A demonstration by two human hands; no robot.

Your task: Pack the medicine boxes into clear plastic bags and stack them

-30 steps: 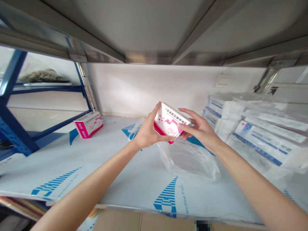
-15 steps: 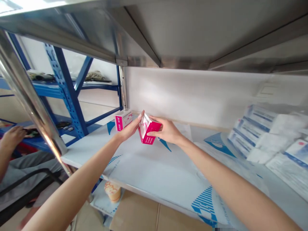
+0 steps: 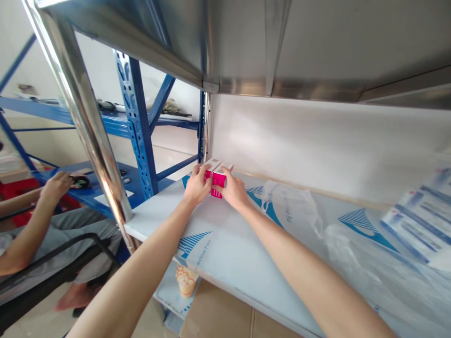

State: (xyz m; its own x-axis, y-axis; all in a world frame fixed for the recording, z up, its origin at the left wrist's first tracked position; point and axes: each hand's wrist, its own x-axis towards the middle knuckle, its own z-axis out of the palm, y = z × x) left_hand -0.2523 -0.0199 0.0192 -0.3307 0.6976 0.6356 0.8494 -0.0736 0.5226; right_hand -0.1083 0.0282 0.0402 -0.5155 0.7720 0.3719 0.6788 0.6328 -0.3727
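Observation:
Two small pink-and-white cardboard boxes stand side by side at the back left of the film-covered shelf [image 3: 225,239]. My left hand [image 3: 197,187] is closed on the outer side of the left box [image 3: 207,174], covering much of it. Around the right box [image 3: 219,180] my right hand [image 3: 234,188] is closed, with its thumb at the top front edge and fingers at the far side. The boxes appear to touch or nearly touch each other.
A clear plastic bag [image 3: 292,202] lies right of the boxes, with stacked white-and-blue packs [image 3: 419,220] farther right. A metal shelf [image 3: 317,51] hangs overhead. A steel post [image 3: 88,126] rises at left. Beyond it, another person's hand [image 3: 58,185] is near a blue rack.
My hands have set the tilted pink box upright on the shelf beside the other one. My left hand has moved onto the left box. The view has swung left.

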